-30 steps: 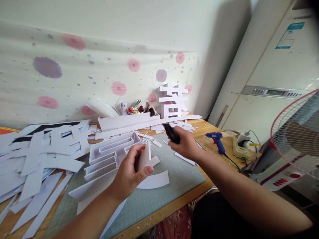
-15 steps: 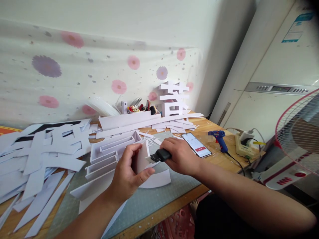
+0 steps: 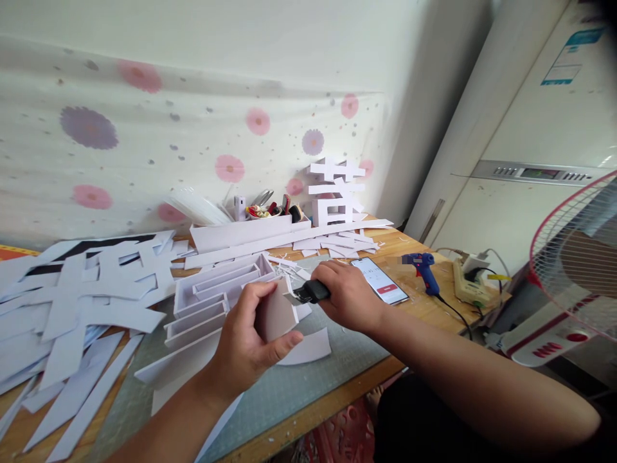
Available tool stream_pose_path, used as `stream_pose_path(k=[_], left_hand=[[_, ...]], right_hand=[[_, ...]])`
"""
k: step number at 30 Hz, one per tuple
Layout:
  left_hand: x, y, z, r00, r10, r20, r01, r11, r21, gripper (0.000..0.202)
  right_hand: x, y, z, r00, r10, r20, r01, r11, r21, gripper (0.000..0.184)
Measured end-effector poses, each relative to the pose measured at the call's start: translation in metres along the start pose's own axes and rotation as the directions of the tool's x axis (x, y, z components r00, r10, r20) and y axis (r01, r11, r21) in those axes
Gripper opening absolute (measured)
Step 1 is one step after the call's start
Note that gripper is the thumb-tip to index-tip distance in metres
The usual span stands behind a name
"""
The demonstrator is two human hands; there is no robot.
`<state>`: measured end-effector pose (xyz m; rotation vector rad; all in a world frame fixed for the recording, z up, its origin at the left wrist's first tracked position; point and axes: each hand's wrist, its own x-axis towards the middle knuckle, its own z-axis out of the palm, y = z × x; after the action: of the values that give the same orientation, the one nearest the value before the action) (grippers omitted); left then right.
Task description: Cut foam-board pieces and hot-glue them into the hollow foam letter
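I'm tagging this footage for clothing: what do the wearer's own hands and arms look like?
The left hand and right hand are ungloved, with no rings visible. The left forearm and right forearm show no sleeve, watch or bracelet. Black clothing shows below the right forearm.

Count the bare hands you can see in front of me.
2: the left hand, gripping a white piece, and the right hand, to its right, holding a black tool.
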<state>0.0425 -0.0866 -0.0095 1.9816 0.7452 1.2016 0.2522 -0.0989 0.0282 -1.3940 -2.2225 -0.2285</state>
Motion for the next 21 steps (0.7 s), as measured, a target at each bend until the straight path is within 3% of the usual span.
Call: stream_pose_path(k=[8, 11, 14, 18, 21], left_hand=[[0.003, 0.004, 0.000, 1.000, -0.024, -0.016, 0.025, 0.997, 0.076, 0.054], [0.003, 0.009, 0.003, 0.998, -0.058, 0.006, 0.057, 0.994, 0.097, 0.056], [0.005, 0.010, 0.005, 0.994, -0.104, 0.021, 0.100, 0.984, 0.151, 0.057], [0.009, 0.001, 0.002, 0.997, -0.074, 0.013, 0.069, 0.965, 0.252, 0.061], [0.008, -0.003, -0.001, 0.999, -0.017, 0.029, 0.010, 0.969, 0.248, 0.059]], right_hand=[[0.013, 0.006, 0.007, 0.987, 0.131, 0.092, -0.132, 0.991, 0.001, 0.009], [0.024, 0.025, 0.020, 0.911, 0.360, 0.199, -0.365, 0.931, -0.011, 0.018], [0.028, 0.047, 0.035, 0.851, 0.457, 0.259, -0.466, 0.884, -0.031, 0.018], [0.021, 0.055, 0.040, 0.871, 0.426, 0.243, -0.449, 0.893, 0.044, 0.026], [0.012, 0.047, 0.028, 0.924, 0.270, 0.270, -0.368, 0.819, 0.441, 0.041]])
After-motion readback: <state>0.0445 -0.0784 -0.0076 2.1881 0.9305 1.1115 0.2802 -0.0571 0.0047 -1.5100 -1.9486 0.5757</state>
